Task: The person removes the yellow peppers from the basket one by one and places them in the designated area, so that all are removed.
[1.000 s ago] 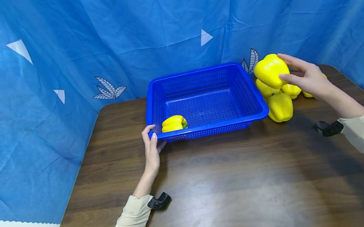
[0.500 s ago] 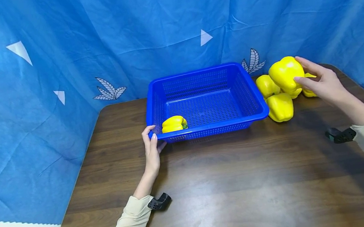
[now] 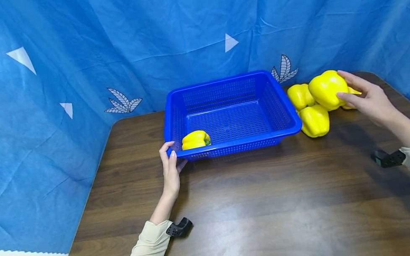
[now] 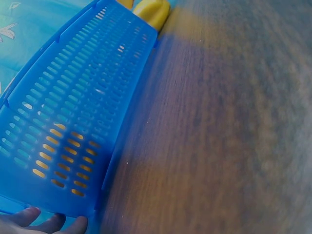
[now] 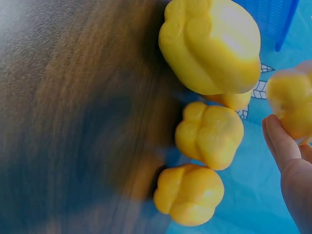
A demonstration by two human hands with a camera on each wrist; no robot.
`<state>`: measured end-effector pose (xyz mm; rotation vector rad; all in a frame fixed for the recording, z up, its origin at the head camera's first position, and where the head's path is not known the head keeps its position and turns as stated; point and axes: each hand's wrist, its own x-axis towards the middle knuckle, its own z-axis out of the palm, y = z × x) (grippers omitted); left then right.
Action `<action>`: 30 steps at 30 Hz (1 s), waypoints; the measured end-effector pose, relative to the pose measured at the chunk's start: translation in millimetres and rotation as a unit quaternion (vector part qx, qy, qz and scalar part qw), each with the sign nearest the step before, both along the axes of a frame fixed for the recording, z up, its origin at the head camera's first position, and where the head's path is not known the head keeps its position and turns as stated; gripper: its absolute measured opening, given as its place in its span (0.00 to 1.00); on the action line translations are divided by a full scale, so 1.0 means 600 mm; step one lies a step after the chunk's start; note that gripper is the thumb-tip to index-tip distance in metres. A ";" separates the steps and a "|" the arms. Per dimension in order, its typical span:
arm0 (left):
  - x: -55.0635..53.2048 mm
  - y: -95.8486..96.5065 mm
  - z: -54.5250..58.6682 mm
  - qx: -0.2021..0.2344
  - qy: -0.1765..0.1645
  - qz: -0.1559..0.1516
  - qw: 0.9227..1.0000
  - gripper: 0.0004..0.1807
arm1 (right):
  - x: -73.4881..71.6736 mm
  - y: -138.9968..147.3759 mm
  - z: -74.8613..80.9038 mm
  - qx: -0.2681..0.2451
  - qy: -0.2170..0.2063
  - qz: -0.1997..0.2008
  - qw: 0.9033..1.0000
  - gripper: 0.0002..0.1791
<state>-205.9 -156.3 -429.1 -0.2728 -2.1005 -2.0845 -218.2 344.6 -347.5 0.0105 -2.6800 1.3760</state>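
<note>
A blue plastic basket (image 3: pixel 237 143) with slotted walls stands toward the back of the table. My left hand (image 3: pixel 171 170) grips its near left corner, thumb and fingers about the rim. Inside that corner lies a yellow bell pepper (image 3: pixel 195 139); in the left wrist view its colour shows through the slots. Right of the basket, my right hand (image 3: pixel 370 98) holds another yellow bell pepper (image 3: pixel 327 90) between thumb and fingers, above a group of peppers. In the right wrist view the held pepper (image 5: pixel 291 102) is at the right edge, raised beside the others.
Several yellow bell peppers, such as the front one (image 3: pixel 315 121) and one behind it (image 3: pixel 300 96), lie right of the basket, some partly hidden by the held one. A blue curtain (image 3: pixel 194 32) hangs behind the brown wooden table (image 3: pixel 259 206).
My right hand has moved right and downward with its pepper, away from the basket's right side toward the other peppers. The left hand and the basket have stayed in place.
</note>
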 end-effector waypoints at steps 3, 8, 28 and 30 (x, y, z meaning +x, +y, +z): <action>0.000 0.000 -0.001 0.000 -0.001 0.000 1.000 0.22 | 0.004 0.003 -0.004 -0.004 0.001 -0.002 1.000 0.33; 0.001 0.000 0.002 0.005 0.001 0.001 1.000 0.22 | 0.012 0.010 -0.014 -0.018 0.004 0.001 1.000 0.34; 0.001 0.000 0.003 0.003 0.000 -0.003 1.000 0.21 | -0.012 0.129 -0.134 -0.099 0.003 -0.008 0.995 0.36; 0.001 0.000 0.003 0.001 0.000 -0.003 1.000 0.22 | 0.000 0.122 -0.131 -0.099 -0.015 -0.012 0.995 0.36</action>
